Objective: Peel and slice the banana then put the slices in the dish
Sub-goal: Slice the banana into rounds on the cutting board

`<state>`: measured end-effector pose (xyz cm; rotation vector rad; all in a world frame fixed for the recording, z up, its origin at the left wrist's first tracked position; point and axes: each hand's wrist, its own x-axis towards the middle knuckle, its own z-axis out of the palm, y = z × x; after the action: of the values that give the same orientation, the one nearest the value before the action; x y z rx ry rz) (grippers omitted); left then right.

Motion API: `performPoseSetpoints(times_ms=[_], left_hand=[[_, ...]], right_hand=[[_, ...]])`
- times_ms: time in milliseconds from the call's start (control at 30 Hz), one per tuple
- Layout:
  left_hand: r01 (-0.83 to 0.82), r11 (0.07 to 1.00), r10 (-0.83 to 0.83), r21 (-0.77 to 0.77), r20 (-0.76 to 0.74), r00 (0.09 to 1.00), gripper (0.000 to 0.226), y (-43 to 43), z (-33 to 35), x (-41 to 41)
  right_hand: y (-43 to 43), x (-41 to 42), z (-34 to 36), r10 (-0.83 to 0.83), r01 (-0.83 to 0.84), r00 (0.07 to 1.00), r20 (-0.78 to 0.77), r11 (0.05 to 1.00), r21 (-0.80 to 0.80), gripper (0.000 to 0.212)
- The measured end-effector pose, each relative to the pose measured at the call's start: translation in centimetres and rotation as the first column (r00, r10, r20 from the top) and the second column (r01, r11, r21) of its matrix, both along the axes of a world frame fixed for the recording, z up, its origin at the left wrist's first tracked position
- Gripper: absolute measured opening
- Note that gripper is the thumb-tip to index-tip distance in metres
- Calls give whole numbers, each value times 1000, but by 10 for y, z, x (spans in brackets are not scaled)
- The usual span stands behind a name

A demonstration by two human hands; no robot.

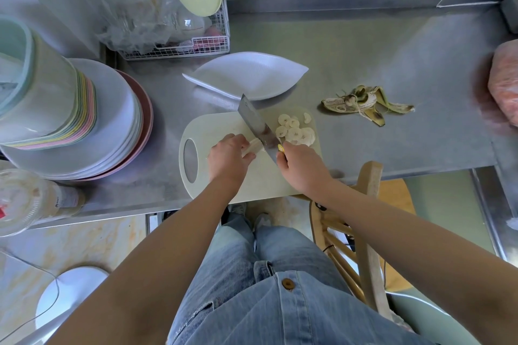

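Dish point(252, 74) beyond board point(215, 126) — peel point(361, 103) right, plate stack point(112, 120) left.

Round banana slices point(294, 131) lie on the right part of the pale plastic cutting board point(260, 176), mid-frame. The white leaf-shaped dish point(252, 75) sits behind it, the limp yellow banana peel point(361, 105) to the right.

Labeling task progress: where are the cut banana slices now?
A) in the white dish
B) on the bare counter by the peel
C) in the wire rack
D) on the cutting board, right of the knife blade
D: the slices lie in a pile on the cutting board just right of the knife, and the white dish behind the board holds none.
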<state>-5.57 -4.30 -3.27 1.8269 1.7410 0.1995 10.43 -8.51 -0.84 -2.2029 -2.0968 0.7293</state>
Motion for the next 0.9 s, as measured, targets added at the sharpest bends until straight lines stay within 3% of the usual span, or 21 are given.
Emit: performPoseSetpoints(times_ms=[233, 400, 900], left_hand=[[-6, 1000, 6, 6, 14, 1000, 25, -2, 0, 0], [-24, 1000, 24, 10, 59, 998, 41, -5, -1, -6], [-24, 1000, 24, -21, 47, 999, 23, -7, -3, -7]], right_hand=[[-8, -5, -16, -5, 5, 999, 33, 1000, -4, 25], [-3, 1, -6, -2, 1, 1000, 10, 1000, 24, 23], [0, 0, 9, 4, -4, 1000, 15, 1000, 7, 24]])
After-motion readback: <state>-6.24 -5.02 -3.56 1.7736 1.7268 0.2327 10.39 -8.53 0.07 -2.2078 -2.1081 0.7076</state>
